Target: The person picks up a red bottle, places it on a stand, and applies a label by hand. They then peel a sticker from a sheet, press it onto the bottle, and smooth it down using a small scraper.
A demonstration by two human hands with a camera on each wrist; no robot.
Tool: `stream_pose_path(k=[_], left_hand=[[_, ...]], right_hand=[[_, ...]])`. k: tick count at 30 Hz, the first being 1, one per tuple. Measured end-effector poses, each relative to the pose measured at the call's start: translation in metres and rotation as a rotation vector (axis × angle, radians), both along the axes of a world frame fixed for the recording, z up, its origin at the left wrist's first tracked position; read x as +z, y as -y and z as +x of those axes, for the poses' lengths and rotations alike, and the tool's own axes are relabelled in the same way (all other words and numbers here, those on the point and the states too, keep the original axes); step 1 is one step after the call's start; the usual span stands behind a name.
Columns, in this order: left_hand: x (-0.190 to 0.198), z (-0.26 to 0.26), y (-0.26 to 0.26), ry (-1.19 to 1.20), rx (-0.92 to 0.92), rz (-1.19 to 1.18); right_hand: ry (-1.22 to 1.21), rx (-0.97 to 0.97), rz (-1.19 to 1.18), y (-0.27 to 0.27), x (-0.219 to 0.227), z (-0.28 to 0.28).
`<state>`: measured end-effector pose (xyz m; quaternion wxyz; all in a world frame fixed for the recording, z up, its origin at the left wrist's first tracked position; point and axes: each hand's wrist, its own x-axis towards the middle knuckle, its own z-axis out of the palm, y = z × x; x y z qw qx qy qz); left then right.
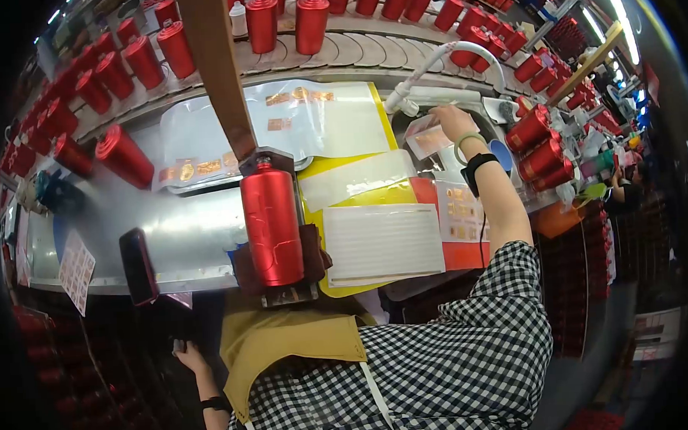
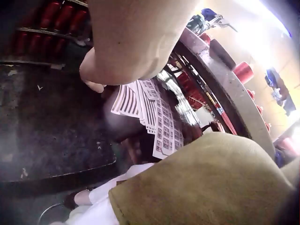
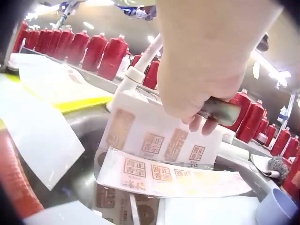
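Observation:
My right hand (image 1: pixel 454 124) is over the metal sink at the right of the bench. Its fingers (image 3: pixel 208 125) curl at the upper edge of a label sheet (image 3: pixel 161 131) with gold printing. Another label strip (image 3: pixel 173 176) lies in front of that sheet. A pale green bangle (image 1: pixel 470 138) circles the right wrist. Low by the apron, my left hand (image 1: pixel 190 358) holds a small dark grey thing (image 1: pixel 178 347) at its fingertips; its kind cannot be made out. A red bottle (image 1: pixel 272 225) rests in a brown-padded holder in front of me.
Red bottles (image 1: pixel 311 25) line the conveyor (image 1: pixel 368 51) behind the bench. White sheets (image 1: pixel 383 240) lie on a yellow board (image 1: pixel 320 170). A phone (image 1: pixel 138 266) stands at the bench's front edge. A white pipe (image 1: pixel 437 56) arches over the sink, near a blue cup (image 1: pixel 501 153).

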<state>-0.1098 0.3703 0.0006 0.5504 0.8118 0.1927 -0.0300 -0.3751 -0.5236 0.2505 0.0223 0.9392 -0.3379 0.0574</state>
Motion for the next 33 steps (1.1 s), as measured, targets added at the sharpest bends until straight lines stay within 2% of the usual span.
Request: stream_pose_path(k=[2, 3, 5, 6, 7, 10, 11, 12, 14, 15, 16, 18, 19, 20, 23, 24, 25, 26, 28, 29, 31, 32, 33], left_hand=[[-0.004, -0.007, 0.002, -0.020, -0.007, -0.005], [-0.007, -0.009, 0.001, -0.040, -0.010, -0.014], [-0.009, -0.010, 0.005, -0.060, -0.015, -0.023], [-0.007, -0.009, 0.003, -0.066, -0.029, -0.016], [-0.004, -0.010, 0.006, -0.071, -0.043, -0.010], [0.011, -0.011, 0.015, -0.067, -0.085, -0.042], [0.017, -0.009, 0.019, -0.065, -0.084, -0.041], [0.021, -0.008, 0.021, -0.074, -0.096, -0.015], [0.021, -0.006, 0.020, -0.080, -0.109, 0.014], [0.019, -0.004, 0.018, -0.039, -0.100, -0.001], [0.015, -0.003, 0.016, 0.000, -0.091, -0.017], [0.011, -0.004, 0.014, 0.039, -0.082, -0.002], [0.010, -0.005, 0.012, 0.077, -0.072, 0.013], [0.011, -0.004, 0.010, 0.075, -0.080, 0.016], [0.020, -0.004, 0.014, 0.011, -0.127, -0.052], [0.040, -0.012, 0.030, 0.010, -0.082, -0.076], [0.060, -0.022, 0.042, 0.009, -0.036, -0.099], [0.071, -0.030, 0.045, 0.008, -0.039, -0.101], [0.090, -0.043, 0.048, 0.158, -0.298, 0.068], [0.097, -0.048, 0.051, 0.155, -0.299, 0.069], [0.116, -0.054, 0.058, 0.381, -0.562, 0.190], [0.129, -0.058, 0.062, 0.376, -0.551, 0.205], [0.146, -0.059, 0.074, 0.433, -0.654, 0.195]], right_hand=[[-0.272, -0.034, -0.084, -0.001, -0.003, -0.005], [-0.405, -0.051, -0.004, 0.016, -0.019, -0.010], [-0.457, -0.026, -0.015, 0.052, -0.071, -0.025], [-0.512, 0.004, -0.025, 0.057, -0.083, -0.027], [-0.541, -0.034, 0.034, 0.033, -0.068, -0.019], [-0.519, -0.119, 0.069, 0.013, -0.072, -0.013], [-0.532, -0.014, 0.012, 0.015, -0.076, -0.013], [-0.531, -0.014, 0.013, 0.012, -0.072, -0.011], [-0.398, -0.157, 0.121, 0.002, -0.057, -0.003], [-0.196, -0.109, 0.156, -0.003, -0.049, -0.007], [-0.193, -0.110, 0.156, 0.005, -0.050, -0.009], [-0.029, -0.017, 0.143, 0.029, -0.048, -0.014], [0.011, -0.014, 0.123, 0.024, -0.032, -0.015], [0.014, -0.098, 0.145, 0.016, -0.017, -0.020], [-0.048, -0.125, 0.138, 0.045, -0.016, -0.056], [-0.103, -0.140, 0.139, 0.046, -0.009, -0.069], [-0.257, -0.123, 0.061, 0.073, -0.033, -0.091], [-0.258, -0.126, 0.060, 0.067, -0.029, -0.096], [-0.364, -0.300, 0.383, 0.043, -0.018, -0.113], [-0.368, -0.301, 0.385, 0.034, -0.021, -0.120], [-0.319, -0.183, 0.306, 0.019, -0.033, -0.121], [-0.322, -0.167, 0.316, 0.017, -0.036, -0.119], [-0.301, -0.219, 0.349, 0.017, -0.036, -0.119]])
